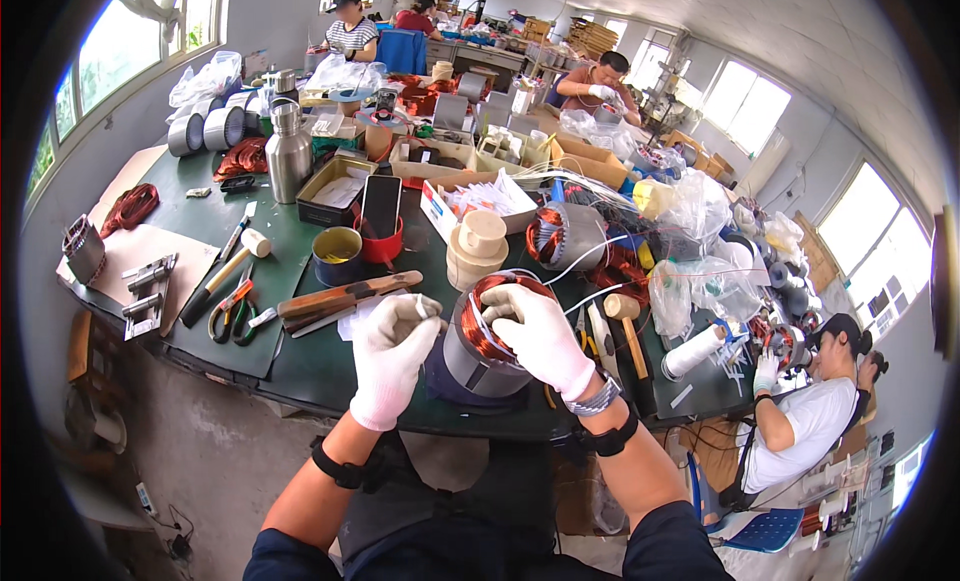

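- Dark sleeves [290, 554], head view: nearest the camera, cut off by the lower edge; bare forearms reach up toward the stator.
- Stator [482, 369] (landmark): grey ring with copper winding [472, 333], at the green table's [340, 371] near edge. Right part of winding hidden by the right hand.
- Right hand [545, 339], white-gloved: fingers curled over the stator's top. Cannot tell whether they pinch the winding or only rest on it.
- Left hand [388, 359], white-gloved: just left of the stator, fingertips drawn toward the thumb; something thin and white may be between them, too small to confirm.
- Round tin [336, 271], left of and beyond the stator: yellow inside, contents unclear.
- Red holder [383, 247], beyond that tin from the stator: dark-screened phone [381, 207] upright in it.
- Open carton [437, 211], behind the stator: white slips [487, 197] heaped inside; front partly hidden by cream cylinders [477, 251].
- Clear bags [705, 286], right of the stator: contents blurred.
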`<action>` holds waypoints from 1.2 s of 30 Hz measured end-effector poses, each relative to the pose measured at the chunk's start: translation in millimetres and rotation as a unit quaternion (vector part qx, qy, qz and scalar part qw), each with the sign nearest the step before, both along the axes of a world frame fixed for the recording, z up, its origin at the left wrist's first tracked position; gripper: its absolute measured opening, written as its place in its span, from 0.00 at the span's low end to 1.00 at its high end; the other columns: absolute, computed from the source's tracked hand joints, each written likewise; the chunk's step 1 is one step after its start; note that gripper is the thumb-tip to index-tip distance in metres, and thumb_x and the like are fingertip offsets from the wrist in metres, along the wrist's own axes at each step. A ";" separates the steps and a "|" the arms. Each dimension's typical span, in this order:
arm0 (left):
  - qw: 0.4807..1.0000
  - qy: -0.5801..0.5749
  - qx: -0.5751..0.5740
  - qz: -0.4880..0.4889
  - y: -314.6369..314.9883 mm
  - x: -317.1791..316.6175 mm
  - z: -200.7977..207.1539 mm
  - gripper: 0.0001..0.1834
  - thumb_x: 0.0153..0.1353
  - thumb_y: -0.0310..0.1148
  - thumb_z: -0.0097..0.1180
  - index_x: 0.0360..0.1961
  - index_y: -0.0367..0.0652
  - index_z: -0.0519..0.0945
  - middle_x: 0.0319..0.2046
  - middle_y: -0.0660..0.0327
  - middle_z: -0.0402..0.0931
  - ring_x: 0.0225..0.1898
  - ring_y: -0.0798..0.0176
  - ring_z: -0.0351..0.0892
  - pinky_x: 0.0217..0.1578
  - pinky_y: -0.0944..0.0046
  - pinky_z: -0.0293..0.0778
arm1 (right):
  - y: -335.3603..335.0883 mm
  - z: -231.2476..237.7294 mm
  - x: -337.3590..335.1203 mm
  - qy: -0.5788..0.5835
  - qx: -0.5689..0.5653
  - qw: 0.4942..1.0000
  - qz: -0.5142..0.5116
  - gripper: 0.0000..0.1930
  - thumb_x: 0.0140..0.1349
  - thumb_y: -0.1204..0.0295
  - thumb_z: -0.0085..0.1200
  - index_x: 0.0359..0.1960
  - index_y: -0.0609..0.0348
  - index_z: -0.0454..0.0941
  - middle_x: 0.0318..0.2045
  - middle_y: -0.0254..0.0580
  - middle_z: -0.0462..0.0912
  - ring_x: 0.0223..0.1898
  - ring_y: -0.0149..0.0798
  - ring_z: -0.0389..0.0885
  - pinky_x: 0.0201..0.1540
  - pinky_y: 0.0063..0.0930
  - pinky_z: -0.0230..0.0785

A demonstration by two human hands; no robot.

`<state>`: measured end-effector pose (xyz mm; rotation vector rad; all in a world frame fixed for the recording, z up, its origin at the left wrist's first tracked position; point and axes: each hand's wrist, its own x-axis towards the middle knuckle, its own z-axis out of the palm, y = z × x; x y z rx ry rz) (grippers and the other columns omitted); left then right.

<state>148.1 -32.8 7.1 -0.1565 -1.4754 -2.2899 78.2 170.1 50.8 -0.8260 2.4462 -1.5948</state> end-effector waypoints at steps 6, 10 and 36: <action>0.989 0.026 -0.112 0.094 15.1 10.2 -31.6 0.06 0.66 0.14 0.59 0.41 0.34 0.80 0.46 0.56 0.84 0.41 0.66 0.86 0.45 0.66 0.81 | 3.5 6.5 -13.7 0.025 0.028 0.998 0.056 0.18 0.62 0.82 0.49 0.54 0.68 0.81 0.40 0.45 0.89 0.46 0.37 0.89 0.54 0.31 0.78; 0.994 -0.014 -0.066 0.091 24.6 7.2 -32.9 0.05 0.66 0.16 0.61 0.41 0.36 0.82 0.42 0.60 0.85 0.35 0.71 0.83 0.40 0.69 0.79 | 6.0 20.6 -18.9 0.069 0.119 0.986 0.096 0.17 0.62 0.81 0.49 0.52 0.62 0.81 0.41 0.46 0.90 0.46 0.44 0.90 0.55 0.35 0.78; 0.947 0.027 -0.195 0.253 18.0 -7.8 -41.1 0.05 0.65 0.17 0.64 0.37 0.37 0.80 0.35 0.67 0.79 0.33 0.77 0.73 0.36 0.73 0.71 | 11.8 19.5 -31.0 0.436 0.301 0.839 0.122 0.09 0.61 0.70 0.60 0.42 0.53 0.88 0.38 0.39 0.89 0.39 0.42 0.89 0.45 0.36 0.82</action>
